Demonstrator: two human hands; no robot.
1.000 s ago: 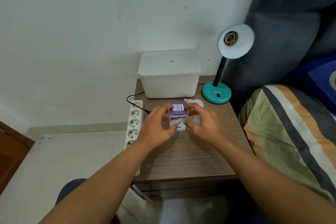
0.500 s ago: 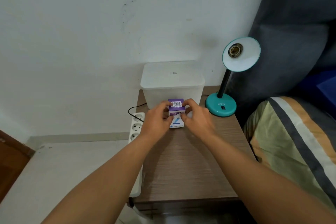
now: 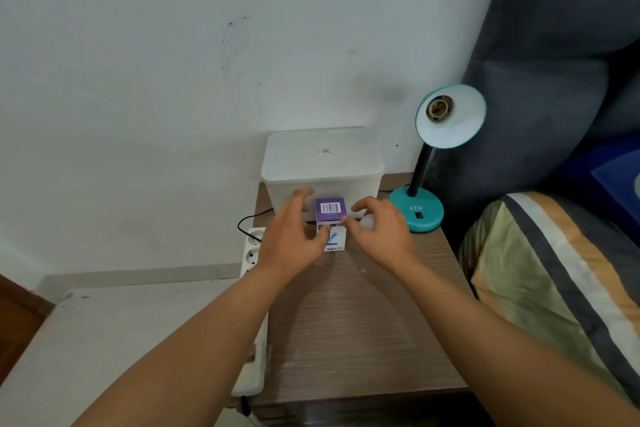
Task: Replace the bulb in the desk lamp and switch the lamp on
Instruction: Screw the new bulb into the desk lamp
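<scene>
Mid-frame on the wood-grain worktop (image 3: 363, 315), my left hand (image 3: 292, 239) and right hand (image 3: 379, 236) flank the purple-and-white cardboard bulb box (image 3: 330, 213), fingers loosely spread, thumbs touching it, probably to open it for the teal desk lamp (image 3: 453, 128).

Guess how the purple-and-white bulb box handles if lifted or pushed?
Probably light: a small cardboard box. Thin card likely dents under a hard grip. Standing upright on the smooth wood tabletop, a high push may tip it; a low one should slide it.
</scene>
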